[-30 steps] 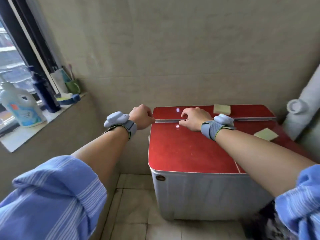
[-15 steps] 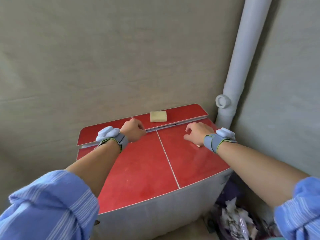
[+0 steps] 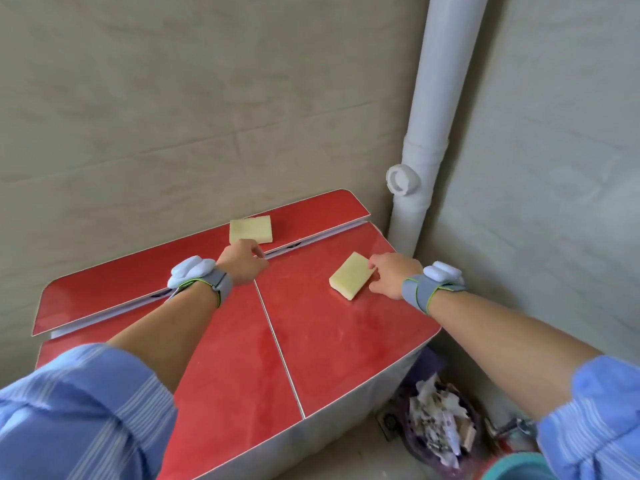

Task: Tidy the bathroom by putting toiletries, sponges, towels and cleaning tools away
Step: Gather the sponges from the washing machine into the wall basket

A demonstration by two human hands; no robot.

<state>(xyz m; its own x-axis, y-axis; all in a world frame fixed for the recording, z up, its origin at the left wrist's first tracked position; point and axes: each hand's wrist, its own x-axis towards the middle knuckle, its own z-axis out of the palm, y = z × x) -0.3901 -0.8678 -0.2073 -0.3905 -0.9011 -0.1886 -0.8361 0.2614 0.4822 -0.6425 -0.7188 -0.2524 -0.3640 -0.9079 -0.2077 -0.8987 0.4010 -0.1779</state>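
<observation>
Both hands close on the two sponges on the red lid (image 3: pixel 332 344).

Half a second ago the right hand (image 3: pixel 389 275) covered the near sponge (image 3: pixel 348 276). Now that sponge lies in plain sight at centre right of the frame, and the hand's bent fingertips touch its right edge; whether they already pinch it, I cannot tell. The left hand (image 3: pixel 242 263) has moved up to the lid's seam at the centre of the frame, just under the far sponge (image 3: pixel 250 229) on the back panel. Its fingers are curled, and I cannot tell if they grip anything. Neither sponge has left the lid, so I judge that the pickup is only starting and both still need putting away. A white pipe (image 3: pixel 436 133) runs down the upper right.
</observation>
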